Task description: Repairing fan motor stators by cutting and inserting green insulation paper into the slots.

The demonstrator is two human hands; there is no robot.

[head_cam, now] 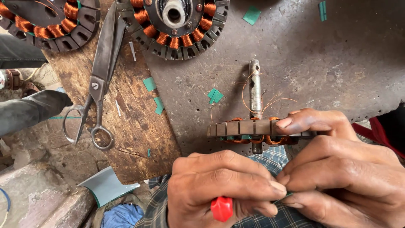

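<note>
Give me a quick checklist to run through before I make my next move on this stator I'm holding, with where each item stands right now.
1. Stator supported: ok, right hand grips its rim, edge-on over the lap.
2. Left hand on the tool: ok, it holds a red-handled tool; the tip is hidden.
3. Fingertips meeting on the work: cannot tell what is pinched between both hands.
4. Loose copper wire clear: not ok, strands curl around the shaft.
5. Scissors within reach: ok, lying shut on the wooden board.
6. Spare wound stators out of the way: ok, at the bench's far edge.
</note>
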